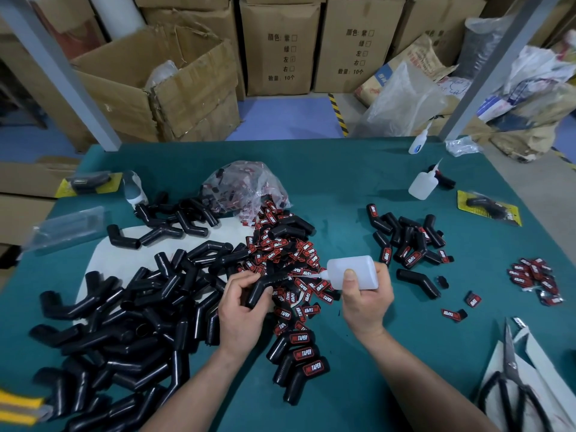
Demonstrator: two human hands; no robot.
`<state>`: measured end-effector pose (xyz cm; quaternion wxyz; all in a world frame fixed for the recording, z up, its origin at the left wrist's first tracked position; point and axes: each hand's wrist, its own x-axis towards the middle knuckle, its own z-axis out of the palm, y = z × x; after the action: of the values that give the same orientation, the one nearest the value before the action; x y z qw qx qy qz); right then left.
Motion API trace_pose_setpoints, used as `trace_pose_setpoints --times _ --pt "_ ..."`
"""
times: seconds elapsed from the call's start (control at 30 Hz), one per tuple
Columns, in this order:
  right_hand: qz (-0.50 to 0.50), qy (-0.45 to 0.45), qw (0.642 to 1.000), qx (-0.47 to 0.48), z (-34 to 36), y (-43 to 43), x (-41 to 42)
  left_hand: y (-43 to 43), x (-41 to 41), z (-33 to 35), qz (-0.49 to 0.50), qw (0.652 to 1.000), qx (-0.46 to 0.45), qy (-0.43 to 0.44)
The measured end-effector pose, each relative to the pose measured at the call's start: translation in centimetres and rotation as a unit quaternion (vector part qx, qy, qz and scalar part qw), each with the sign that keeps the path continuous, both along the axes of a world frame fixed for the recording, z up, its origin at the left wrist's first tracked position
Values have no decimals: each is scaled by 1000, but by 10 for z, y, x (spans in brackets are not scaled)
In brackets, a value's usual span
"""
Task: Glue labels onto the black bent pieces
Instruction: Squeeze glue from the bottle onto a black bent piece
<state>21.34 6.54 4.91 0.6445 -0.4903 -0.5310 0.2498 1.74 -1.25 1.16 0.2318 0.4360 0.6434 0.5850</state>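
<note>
**Black bends: a few labelled, most to go**

Black bent piece [260,289] in work now, held over the near edge of the label heap [290,254]. Left hand [241,304] has fingers curled round its lower arm. Right hand [364,299] grips a glue bottle [352,271] just right of the heap, nozzle pointing left w/ tip at the piece's upper arm. Can't tell if glue is out yet. No label on this piece that I can see.

Done so far: three labelled pieces [296,360] lying side by side on the near side of the heap, plus a labelled cluster [408,241] to the heap's right, though a couple there look bare.

Left to do: unlabelled pile [124,322] left of the heap, far bigger than both done lots together. My guess is the job's at an early stage, w/ plenty of labels on hand.

Looks: the piece is a shiny black tube, prob. rubber or soft plastic, bent at a wide angle, ends open. Labels are small red/black tabs w/ white "TAPER" lettering; they sit on one arm of each finished piece.
</note>
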Motion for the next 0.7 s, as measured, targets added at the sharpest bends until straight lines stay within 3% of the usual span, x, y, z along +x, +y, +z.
trace_pose_setpoints --times 0.17,0.23,0.4,0.53,0.7 --pt "61 128 988 -56 4 2 1 2 0 1 11 1000 19 -2" --pt "108 122 984 -73 2 7 3 3 -1 0 13 1000 11 -8" --pt "181 -71 964 -181 -8 22 7 2 -3 -2 -16 1000 -9 3" --pt "175 -260 947 -67 -21 35 13 3 -4 -6 -41 999 -17 4" --pt "140 -209 941 -227 -26 41 13 3 -6 -14 -54 997 -44 -35"
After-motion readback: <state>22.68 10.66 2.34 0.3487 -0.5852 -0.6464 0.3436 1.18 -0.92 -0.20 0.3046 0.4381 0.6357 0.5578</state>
